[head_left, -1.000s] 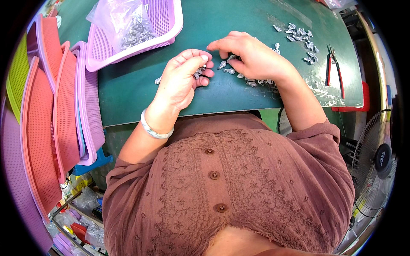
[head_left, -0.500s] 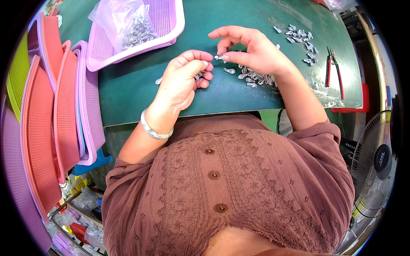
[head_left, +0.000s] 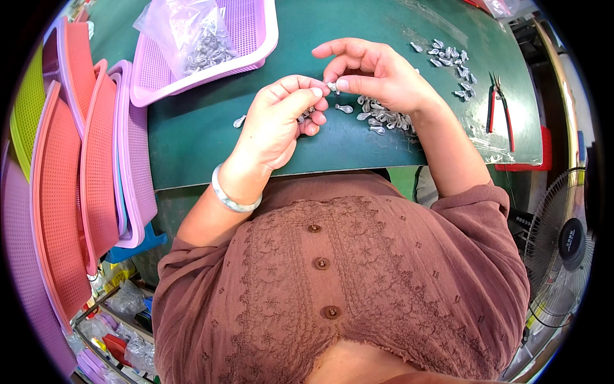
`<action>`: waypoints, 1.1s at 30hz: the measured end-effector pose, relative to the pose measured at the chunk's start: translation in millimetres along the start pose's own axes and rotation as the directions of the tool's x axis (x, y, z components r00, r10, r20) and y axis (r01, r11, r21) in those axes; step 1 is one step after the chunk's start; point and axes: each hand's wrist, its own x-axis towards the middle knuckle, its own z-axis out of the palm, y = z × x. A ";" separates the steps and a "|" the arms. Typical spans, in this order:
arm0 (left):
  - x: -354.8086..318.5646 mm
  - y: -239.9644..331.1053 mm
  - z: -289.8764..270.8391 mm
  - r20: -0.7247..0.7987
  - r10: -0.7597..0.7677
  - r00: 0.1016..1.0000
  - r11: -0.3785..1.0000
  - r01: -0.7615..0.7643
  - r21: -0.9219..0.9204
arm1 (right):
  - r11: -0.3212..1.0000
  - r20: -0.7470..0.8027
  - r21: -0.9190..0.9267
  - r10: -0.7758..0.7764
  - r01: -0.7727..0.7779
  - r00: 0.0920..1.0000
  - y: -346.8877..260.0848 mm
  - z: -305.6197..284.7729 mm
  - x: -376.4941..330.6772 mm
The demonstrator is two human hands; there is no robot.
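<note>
Both hands meet over the green table (head_left: 192,137), just above the loose heap of small silvery teardrop pieces (head_left: 382,116). The right hand (head_left: 377,77) pinches one tiny metal piece (head_left: 332,86) between thumb and forefinger, and the left hand (head_left: 281,121) has its thumb and forefinger closed right against that same piece — its other fingers curl over what looks like a few more of them in the palm.

These bits look hard, light and a little slick, so I'd say a fingertip pinch at the fat end is the only sensible hold; they'd skitter away easily if dropped, but won't break.

Counts, relative to that heap: the heap itself is maybe fifteen to twenty, too overlapped to count properly. A second scatter (head_left: 451,61) beyond it to the right — roughly fifteen. One stray piece (head_left: 240,121) left of it. One pair of red-handled pliers (head_left: 499,105) further right. One purple basket (head_left: 252,29) up left, holding one clear bag (head_left: 192,32) of more pieces.
</note>
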 end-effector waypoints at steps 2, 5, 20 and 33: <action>-0.2 0.0 0.8 -0.002 0.004 1.000 1.000 -0.004 0.003 | 1.000 -0.002 -0.009 -0.003 0.003 1.000 0.4 0.1 -0.2; 1.0 -2.0 -0.2 -0.009 0.023 1.000 1.000 -0.023 -0.016 | 0.999 -0.016 -0.034 -0.016 0.015 1.000 -1.3 2.1 -1.0; 4.8 -5.5 -4.0 -0.033 0.027 0.999 1.000 -0.026 0.004 | 0.952 -0.065 -0.217 -0.234 0.215 0.970 2.0 7.7 -2.0; 6.3 -6.1 -3.8 -0.036 -0.007 0.999 1.000 0.006 -0.021 | 0.946 -0.071 -0.225 -0.255 0.233 0.964 3.8 8.8 -1.8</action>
